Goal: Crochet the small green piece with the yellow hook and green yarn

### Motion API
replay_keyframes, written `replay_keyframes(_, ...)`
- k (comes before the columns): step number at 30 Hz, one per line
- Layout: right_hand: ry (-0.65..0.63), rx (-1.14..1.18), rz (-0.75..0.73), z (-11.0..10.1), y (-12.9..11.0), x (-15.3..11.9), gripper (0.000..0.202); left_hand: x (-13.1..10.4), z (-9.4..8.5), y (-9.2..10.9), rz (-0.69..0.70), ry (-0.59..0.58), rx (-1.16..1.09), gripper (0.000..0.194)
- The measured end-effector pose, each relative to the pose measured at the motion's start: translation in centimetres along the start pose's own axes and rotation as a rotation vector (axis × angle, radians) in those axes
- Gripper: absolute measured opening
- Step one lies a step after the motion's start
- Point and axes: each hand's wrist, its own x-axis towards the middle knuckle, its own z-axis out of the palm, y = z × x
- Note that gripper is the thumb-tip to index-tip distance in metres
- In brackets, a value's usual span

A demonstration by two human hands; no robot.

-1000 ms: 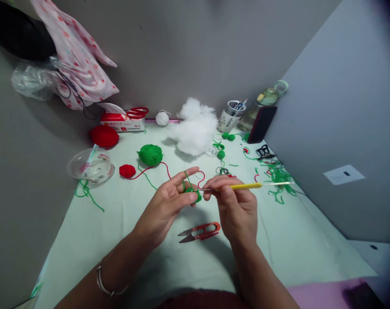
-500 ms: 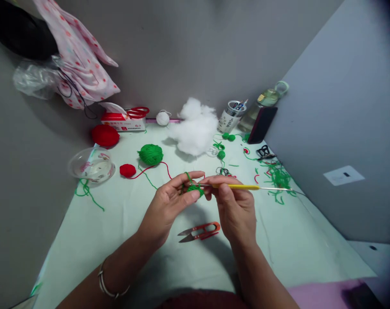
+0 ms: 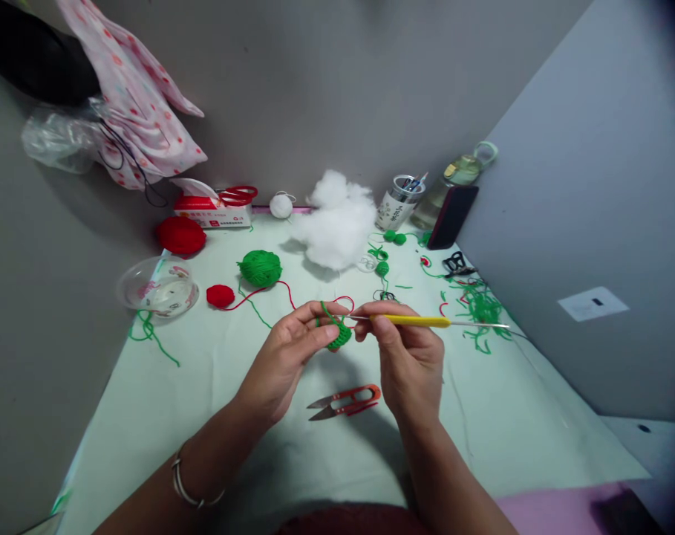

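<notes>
Between its thumb and fingers, my left hand pinches a small green crocheted piece, with green yarn looped over the forefinger. My right hand grips a crochet hook by its yellow handle; the tip points left and meets the top of the green piece. A thin red strand curls behind the piece, between the hands. On the cloth below the hands lie orange thread snips, blades to the left. Behind my left hand sit a green yarn ball and a small red ball.
White stuffing is heaped at the back centre. A clear bowl, a large red ball and a tissue box are at left. A pen holder, bottle, phone and green scraps are at right.
The hook has drawn back slightly to the right from the left fingers. The green piece has turned and shows more of its stitches, and the red strand now forms a visible loop.
</notes>
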Motion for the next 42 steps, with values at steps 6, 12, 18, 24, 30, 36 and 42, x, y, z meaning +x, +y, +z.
replay_keyframes(6, 0.112, 0.071, 0.003, -0.03, -0.05, 0.25, 0.013, 0.28, -0.37, -0.39, -0.026, 0.051, -0.082, 0.010)
replay_keyframes(12, 0.022, 0.084, 0.014, -0.18, -0.24, 0.06, 0.014, 0.28, -0.36, -0.29, -0.035, 0.048, -0.093, 0.011)
replay_keyframes(18, 0.033, 0.042, 0.022, -0.17, -0.35, -0.12, 0.014, 0.28, -0.45, -0.23, -0.036, 0.036, -0.083, 0.011)
replay_keyframes(24, 0.035, 0.034, -0.004, -0.11, -0.35, -0.13, 0.015, 0.24, -0.54, -0.15, -0.031, 0.036, -0.073, 0.011)
replay_keyframes(30, -0.003, 0.029, -0.054, 0.16, -0.35, -0.27, 0.015, 0.19, -0.21, -0.19, -0.023, -0.010, -0.038, 0.013)
replay_keyframes(36, -0.073, 0.025, -0.080, 0.24, -0.04, -0.38, 0.016, 0.06, -0.27, -0.31, 0.004, -0.068, -0.014, 0.033)
replay_keyframes(42, -0.097, -0.066, -0.098, 0.49, -0.15, -0.21, 0.016, 0.14, -0.30, -0.35, -0.029, -0.015, -0.041, 0.064)
